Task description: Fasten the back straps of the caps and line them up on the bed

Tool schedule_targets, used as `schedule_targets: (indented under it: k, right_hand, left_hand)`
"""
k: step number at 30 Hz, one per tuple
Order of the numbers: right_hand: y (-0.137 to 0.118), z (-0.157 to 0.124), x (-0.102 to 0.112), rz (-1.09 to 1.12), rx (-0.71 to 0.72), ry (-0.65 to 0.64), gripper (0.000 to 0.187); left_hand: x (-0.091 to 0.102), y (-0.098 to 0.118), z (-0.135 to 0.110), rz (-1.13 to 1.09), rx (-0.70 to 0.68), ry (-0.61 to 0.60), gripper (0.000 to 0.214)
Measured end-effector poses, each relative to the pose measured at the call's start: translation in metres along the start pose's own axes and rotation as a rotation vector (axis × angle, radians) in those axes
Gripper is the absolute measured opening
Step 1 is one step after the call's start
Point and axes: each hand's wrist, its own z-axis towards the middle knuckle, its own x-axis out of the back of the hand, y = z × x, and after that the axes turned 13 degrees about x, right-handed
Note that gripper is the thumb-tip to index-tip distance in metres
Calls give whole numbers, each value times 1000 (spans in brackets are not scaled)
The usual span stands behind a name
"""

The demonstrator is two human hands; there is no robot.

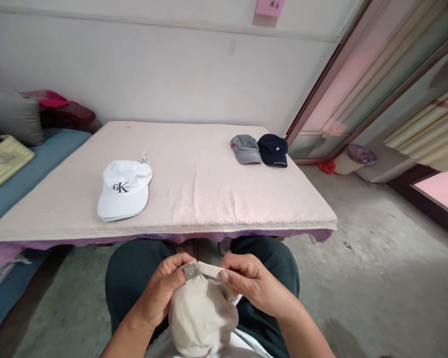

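A beige baseball cap (201,318) rests in my lap with its back strap facing the table. My left hand (168,286) pinches the strap's metal buckle at the cap's rear edge. Between thumb and fingers, my right hand (246,278) grips the strap (209,269), which stretches across the gap between both hands. On the table's near left lies a white cap (125,189) with dark letters on its front, brim toward me. Side by side at the back right sit a grey cap (246,149) and a navy cap (273,150).
A pale cloth with purple edging covers the table (194,199), just beyond my knees. To the left is a blue-covered seat (65,141) with a grey cushion (15,114). A bin (353,158) stands on the concrete floor at right. The wall borders the table's far side.
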Motion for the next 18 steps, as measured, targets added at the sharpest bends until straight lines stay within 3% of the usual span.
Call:
schedule_targets:
  k: [18]
  right_hand:
    - [-2,3,2,-96,-23,-28,31]
  left_hand:
    - [1,8,-2,230,-36,-56,22]
